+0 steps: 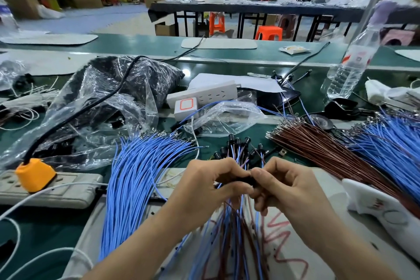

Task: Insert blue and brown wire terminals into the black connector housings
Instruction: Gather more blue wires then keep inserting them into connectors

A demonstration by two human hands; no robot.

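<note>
Left hand, right hand on black housing

Mid-bench, a power strip anchors the scene. A plastic bag sprawls to its left, a paper sheet lies behind it, and a water bottle stands well to its right. Just before the strip lie an adapter and a small pouch. Nearer the camera, a cluster of housings lies between a wire bundle, front-left of the strip, and a second bundle front-right, with a third bundle beyond it. Far front-left, a plug sits in an extension block. Straight before the strip, the left hand and right hand meet on a connector housing.
</note>
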